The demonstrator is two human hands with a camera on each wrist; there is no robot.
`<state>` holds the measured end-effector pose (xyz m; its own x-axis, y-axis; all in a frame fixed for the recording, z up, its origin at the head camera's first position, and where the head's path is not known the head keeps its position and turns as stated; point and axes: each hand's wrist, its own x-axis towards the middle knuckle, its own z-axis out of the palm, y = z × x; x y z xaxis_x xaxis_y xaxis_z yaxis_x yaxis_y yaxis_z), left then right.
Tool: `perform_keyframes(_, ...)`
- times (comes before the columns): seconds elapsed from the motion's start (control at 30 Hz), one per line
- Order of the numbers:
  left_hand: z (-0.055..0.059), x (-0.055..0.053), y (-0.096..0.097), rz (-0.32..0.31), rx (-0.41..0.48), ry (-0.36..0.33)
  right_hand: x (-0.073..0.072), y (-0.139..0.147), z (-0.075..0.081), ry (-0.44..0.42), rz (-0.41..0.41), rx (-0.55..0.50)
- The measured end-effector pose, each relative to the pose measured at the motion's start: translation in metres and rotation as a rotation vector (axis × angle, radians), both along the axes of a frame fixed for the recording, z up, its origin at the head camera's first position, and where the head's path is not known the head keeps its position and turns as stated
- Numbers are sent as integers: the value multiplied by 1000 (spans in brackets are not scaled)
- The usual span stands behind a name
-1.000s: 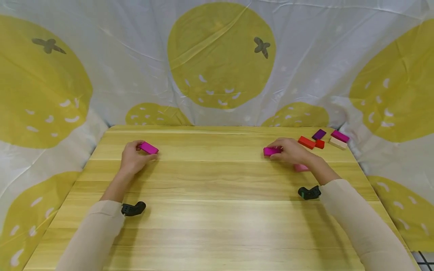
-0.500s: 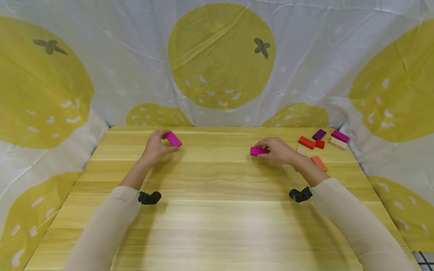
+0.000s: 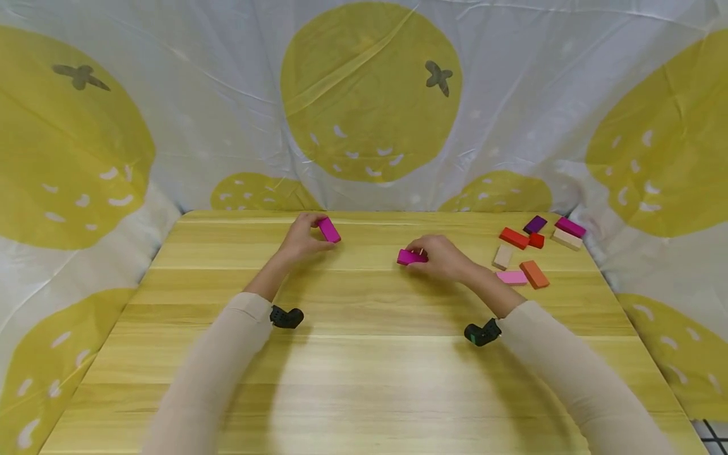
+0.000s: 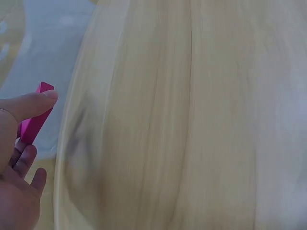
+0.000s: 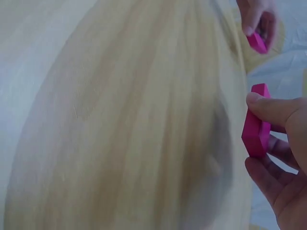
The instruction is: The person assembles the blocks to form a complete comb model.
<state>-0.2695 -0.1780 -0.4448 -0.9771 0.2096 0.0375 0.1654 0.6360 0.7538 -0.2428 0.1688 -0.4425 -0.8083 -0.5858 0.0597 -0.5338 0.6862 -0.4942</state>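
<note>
Between thumb and fingers, my left hand (image 3: 301, 238) pinches a magenta block (image 3: 329, 230) over the far middle of the table. In the left wrist view the thumb lies across this block (image 4: 36, 120). Right of it, my right hand (image 3: 440, 257) holds a second magenta block (image 3: 412, 257) by its sides, the block's left end sticking out. The right wrist view shows that block (image 5: 256, 120) gripped above the tabletop, with the left hand and its block (image 5: 257, 43) farther off. A gap separates the two held blocks.
On the wooden table's (image 3: 364, 379) far right lie loose blocks: pink (image 3: 512, 278), orange (image 3: 534, 274), beige (image 3: 502, 257), red (image 3: 514, 238), purple (image 3: 535, 224) and magenta (image 3: 570, 227) among them. A patterned curtain (image 3: 227, 114) hangs behind the back edge.
Both hands have come closer together: the left moved right and slightly farther away with its block, the right moved left with its own. The pink, orange and beige blocks are now uncovered.
</note>
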Motion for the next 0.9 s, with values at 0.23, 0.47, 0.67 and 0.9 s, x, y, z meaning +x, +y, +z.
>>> perform_keyframes(0.23, -14, -9, 43, -71, -2, 27, 4, -20, -9, -31, -35, -31)
perform_keyframes(0.47, -26, -14, 74, -89, -57, 10, 4, -36, -17, -40, -104, -40)
perform_keyframes(0.67, -31, -18, 93, -85, -66, -14, 2, -45, -21, 3, -158, -33)
perform_keyframes(0.9, -35, -20, 90, -142, -42, -12, -2, -46, -25, -14, -169, -17)
